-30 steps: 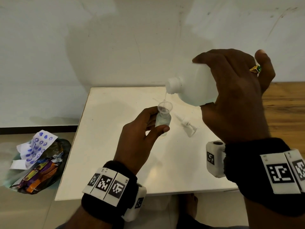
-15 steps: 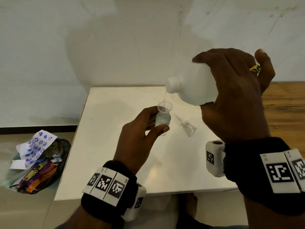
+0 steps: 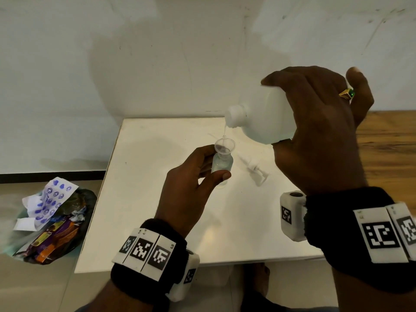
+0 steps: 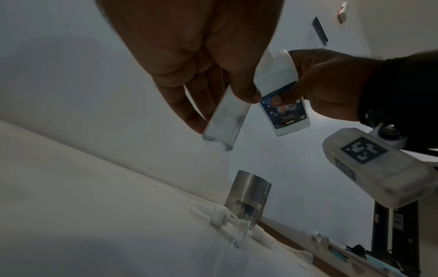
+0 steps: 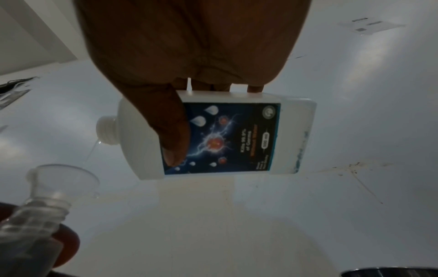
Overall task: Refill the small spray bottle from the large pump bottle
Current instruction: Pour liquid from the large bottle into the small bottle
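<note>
My left hand [image 3: 193, 183] grips a small clear bottle [image 3: 221, 165] upright above the white table [image 3: 146, 199], with a clear funnel [image 3: 224, 146] seated in its neck. My right hand [image 3: 315, 131] holds the large white bottle [image 3: 263, 122] tipped on its side, open neck pointing left above the funnel. A thin stream of liquid [image 3: 224, 131] runs from the neck into the funnel. The right wrist view shows the large bottle's [image 5: 225, 136] blue label, the stream [image 5: 91, 151] and the funnel [image 5: 64, 180]. In the left wrist view the small bottle [image 4: 225, 125] hangs between my fingers.
A white pump head [image 3: 255, 170] with its tube lies on the table right of the small bottle. A steel canister [image 4: 247, 195] stands behind it by the wall. A bag of wrappers and paper [image 3: 49, 219] sits on the floor at left. Wooden surface [image 3: 387, 140] at right.
Hardly anything has moved: both hands hold their positions and liquid keeps running from the large bottle into the funnel.
</note>
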